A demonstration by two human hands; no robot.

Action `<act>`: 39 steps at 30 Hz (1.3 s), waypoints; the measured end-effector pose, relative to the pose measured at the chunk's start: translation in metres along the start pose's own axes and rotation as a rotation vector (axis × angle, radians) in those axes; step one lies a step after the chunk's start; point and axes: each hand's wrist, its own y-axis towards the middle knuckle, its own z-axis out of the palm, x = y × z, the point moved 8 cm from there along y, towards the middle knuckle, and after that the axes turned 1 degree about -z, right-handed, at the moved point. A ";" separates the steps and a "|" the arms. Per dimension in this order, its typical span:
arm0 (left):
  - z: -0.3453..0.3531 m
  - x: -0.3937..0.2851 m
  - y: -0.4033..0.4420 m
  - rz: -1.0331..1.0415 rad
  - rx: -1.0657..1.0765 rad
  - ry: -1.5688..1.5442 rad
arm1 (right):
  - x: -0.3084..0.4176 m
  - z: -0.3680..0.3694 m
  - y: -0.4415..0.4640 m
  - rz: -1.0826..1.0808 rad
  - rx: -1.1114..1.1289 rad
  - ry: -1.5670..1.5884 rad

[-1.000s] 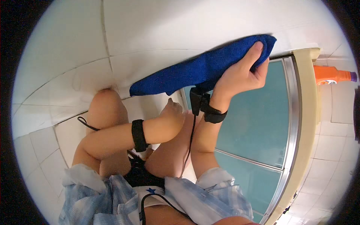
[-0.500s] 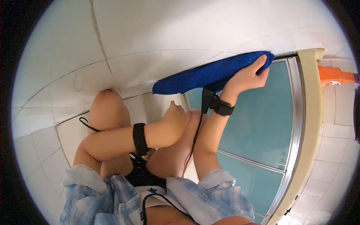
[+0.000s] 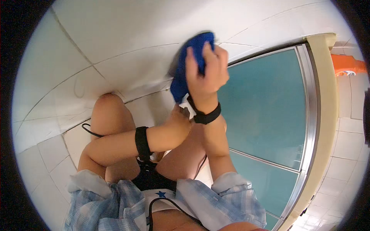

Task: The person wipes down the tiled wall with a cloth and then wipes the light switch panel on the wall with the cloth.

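My right hand [image 3: 208, 71] grips a blue cloth [image 3: 198, 46], with the thumb and fingers bent over it. The cloth is bunched against the white tiled wall [image 3: 135, 30], and its lower end hangs down near my left hand. Bent at the wrist, my left hand [image 3: 175, 121] rests by my right knee, below the cloth. Its fingers are mostly hidden and in shadow, so I cannot make out their pose. Each wrist wears a black strap.
To the right stands a teal panel door [image 3: 266, 100] with a metal frame, beside a cream-coloured jamb [image 3: 323, 115]. An orange bottle [image 3: 347, 64] shows at the far right. My bent knees are close to the wall, and a black cable crosses my front.
My right hand has moved left and turned, carrying the cloth along the wall. The cloth was stretched long and is now bunched upright. My left hand stays nearly in place.
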 end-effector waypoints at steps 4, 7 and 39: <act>-0.004 0.006 -0.002 -0.032 -0.076 0.061 | -0.073 -0.030 -0.001 0.363 -0.156 -0.228; -0.007 0.004 -0.003 -0.032 -0.060 0.082 | -0.125 -0.050 -0.012 0.574 -0.388 -0.051; -0.037 0.001 -0.020 -0.002 -0.081 0.041 | -0.136 -0.050 -0.027 0.648 -0.374 -0.022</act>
